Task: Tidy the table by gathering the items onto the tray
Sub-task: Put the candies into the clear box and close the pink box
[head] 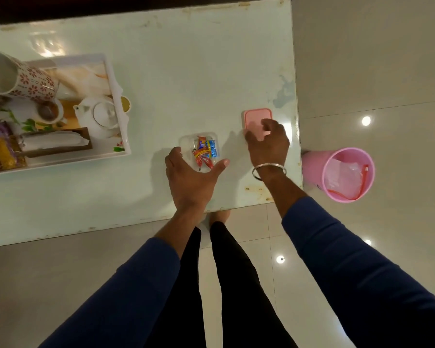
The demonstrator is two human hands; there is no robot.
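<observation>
Head: left hand spread around clear box of sachets; right hand grips pink lid.

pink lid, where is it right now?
In the head view the pink lid lies on the table near its right edge, under the right hand, right of the clear candy container.
</observation>
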